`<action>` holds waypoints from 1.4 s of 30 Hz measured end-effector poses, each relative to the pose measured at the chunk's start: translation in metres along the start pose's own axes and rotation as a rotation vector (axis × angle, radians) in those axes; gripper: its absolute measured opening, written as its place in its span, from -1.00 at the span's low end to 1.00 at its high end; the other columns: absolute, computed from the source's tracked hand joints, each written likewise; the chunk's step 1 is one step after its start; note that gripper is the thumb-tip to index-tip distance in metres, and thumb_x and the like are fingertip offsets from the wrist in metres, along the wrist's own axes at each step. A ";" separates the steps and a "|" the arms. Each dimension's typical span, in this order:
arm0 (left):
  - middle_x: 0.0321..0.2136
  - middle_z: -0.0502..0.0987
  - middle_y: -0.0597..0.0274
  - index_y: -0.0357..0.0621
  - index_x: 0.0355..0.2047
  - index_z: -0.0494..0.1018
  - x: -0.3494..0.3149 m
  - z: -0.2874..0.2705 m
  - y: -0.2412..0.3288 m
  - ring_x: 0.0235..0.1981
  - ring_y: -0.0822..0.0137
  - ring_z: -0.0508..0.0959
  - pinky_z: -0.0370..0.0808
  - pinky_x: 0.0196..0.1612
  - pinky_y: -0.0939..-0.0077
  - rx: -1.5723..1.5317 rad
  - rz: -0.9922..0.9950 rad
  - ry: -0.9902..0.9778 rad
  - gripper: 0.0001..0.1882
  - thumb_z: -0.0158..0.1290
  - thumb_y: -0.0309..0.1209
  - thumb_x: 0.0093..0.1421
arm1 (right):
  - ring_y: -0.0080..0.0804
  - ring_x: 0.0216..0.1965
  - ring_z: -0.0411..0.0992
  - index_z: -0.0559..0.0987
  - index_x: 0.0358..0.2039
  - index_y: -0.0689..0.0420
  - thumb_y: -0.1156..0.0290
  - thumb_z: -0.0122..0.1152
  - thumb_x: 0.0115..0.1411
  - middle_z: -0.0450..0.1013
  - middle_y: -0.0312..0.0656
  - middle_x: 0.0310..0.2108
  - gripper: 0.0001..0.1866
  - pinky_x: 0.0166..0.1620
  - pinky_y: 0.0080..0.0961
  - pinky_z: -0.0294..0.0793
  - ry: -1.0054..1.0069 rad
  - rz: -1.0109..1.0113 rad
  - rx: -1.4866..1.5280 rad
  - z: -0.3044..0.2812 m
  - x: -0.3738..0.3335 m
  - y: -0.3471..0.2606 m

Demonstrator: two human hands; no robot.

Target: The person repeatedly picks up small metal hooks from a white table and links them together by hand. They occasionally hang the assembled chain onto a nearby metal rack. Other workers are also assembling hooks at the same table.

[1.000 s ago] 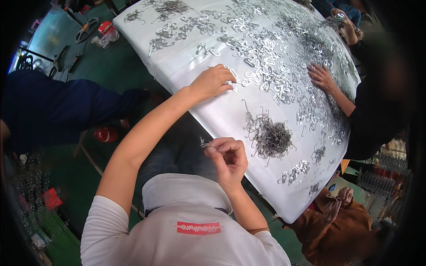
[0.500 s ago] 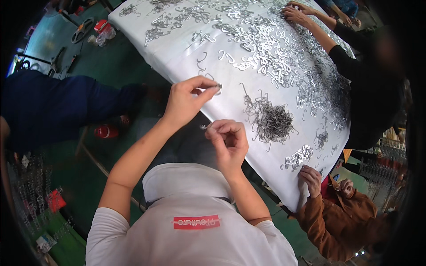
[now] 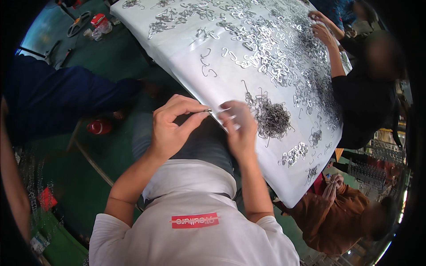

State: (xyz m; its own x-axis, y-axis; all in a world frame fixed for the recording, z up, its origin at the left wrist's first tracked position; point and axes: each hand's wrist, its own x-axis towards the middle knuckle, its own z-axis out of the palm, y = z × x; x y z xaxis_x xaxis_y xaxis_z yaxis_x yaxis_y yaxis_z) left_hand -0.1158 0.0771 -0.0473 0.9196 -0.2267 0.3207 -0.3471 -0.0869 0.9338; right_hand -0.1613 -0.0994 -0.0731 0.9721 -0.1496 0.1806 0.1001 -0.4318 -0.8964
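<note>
My left hand [image 3: 175,126] pinches a small metal hook [image 3: 208,110] between thumb and forefinger, just off the near edge of the white-covered table [image 3: 179,60]. Facing it, my right hand [image 3: 242,133] is raised over the same edge. Its fingers are blurred, so whether anything is in them cannot be made out. To the right of that hand lies a dense heap of dark thin wire hooks [image 3: 273,119]. A few loose hooks [image 3: 206,64] rest on the cover beyond my left hand.
Many shiny S-shaped hooks [image 3: 266,48] spread across the far table, with a small cluster [image 3: 295,154] at the near right. A person in black [image 3: 368,97] and one in brown [image 3: 333,217] work along the right side. A dark blue sleeve [image 3: 80,97] is at left.
My left hand has come down and left, off the table, with its hook. My right hand has moved up and right, now blurred. The person in brown has drawn a hand back from the table.
</note>
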 end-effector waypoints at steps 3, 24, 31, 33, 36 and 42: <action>-0.48 0.56 0.24 -0.21 -0.41 0.60 -0.001 -0.004 -0.001 -0.42 0.40 0.50 0.43 -0.35 0.58 0.003 -0.018 0.000 -0.83 0.20 -0.66 -0.06 | -0.38 -0.40 0.51 0.58 -0.36 0.12 0.49 0.22 0.10 0.52 -0.19 -0.36 -0.93 -0.39 -0.48 0.45 0.090 0.085 -0.335 -0.058 0.047 0.035; -0.47 0.59 0.22 -0.21 -0.42 0.58 -0.006 0.000 -0.008 -0.41 0.36 0.52 0.45 -0.33 0.56 0.063 0.034 0.055 -0.84 0.21 -0.65 -0.05 | -0.35 -0.48 0.47 0.44 -0.31 0.16 0.57 0.20 0.10 0.51 -0.17 -0.39 -0.84 -0.40 -0.49 0.44 0.058 0.053 -0.558 -0.088 0.072 0.060; -0.49 0.58 0.19 -0.22 -0.43 0.58 -0.006 0.001 -0.008 -0.45 0.30 0.52 0.44 -0.37 0.52 0.094 0.076 0.076 -0.85 0.22 -0.65 -0.06 | -0.50 -0.45 0.45 0.38 -0.24 0.21 0.65 0.24 0.08 0.47 -0.19 -0.40 -0.74 -0.39 -0.62 0.49 -0.021 0.268 0.765 -0.011 0.017 -0.034; -0.49 0.58 0.18 -0.22 -0.42 0.58 -0.007 0.000 -0.007 -0.45 0.29 0.52 0.45 -0.37 0.51 0.107 0.089 0.083 -0.85 0.21 -0.65 -0.07 | -0.49 -0.46 0.46 0.39 -0.25 0.22 0.67 0.23 0.08 0.46 -0.17 -0.39 -0.75 -0.38 -0.61 0.50 -0.012 0.280 0.841 0.000 0.017 -0.047; -0.49 0.58 0.18 -0.20 -0.42 0.58 -0.007 -0.002 -0.006 -0.44 0.28 0.53 0.45 -0.37 0.50 0.103 0.095 0.086 -0.83 0.20 -0.65 -0.07 | -0.49 -0.45 0.45 0.39 -0.25 0.23 0.67 0.23 0.08 0.46 -0.16 -0.38 -0.76 -0.37 -0.61 0.50 -0.004 0.293 0.864 0.009 0.019 -0.054; -0.48 0.58 0.19 -0.19 -0.40 0.59 -0.007 -0.002 -0.009 -0.43 0.28 0.53 0.45 -0.37 0.49 0.099 0.129 0.067 -0.82 0.20 -0.65 -0.07 | -0.48 -0.42 0.44 0.38 -0.28 0.22 0.68 0.22 0.09 0.46 -0.14 -0.39 -0.77 -0.33 -0.60 0.48 0.046 0.211 0.873 0.017 0.019 -0.052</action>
State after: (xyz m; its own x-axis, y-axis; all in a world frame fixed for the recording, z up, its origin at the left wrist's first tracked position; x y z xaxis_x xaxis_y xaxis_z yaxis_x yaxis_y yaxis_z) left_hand -0.1185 0.0815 -0.0579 0.8752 -0.1775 0.4500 -0.4766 -0.1574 0.8649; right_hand -0.1441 -0.0644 -0.0302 0.9810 -0.1928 -0.0239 0.0638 0.4358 -0.8978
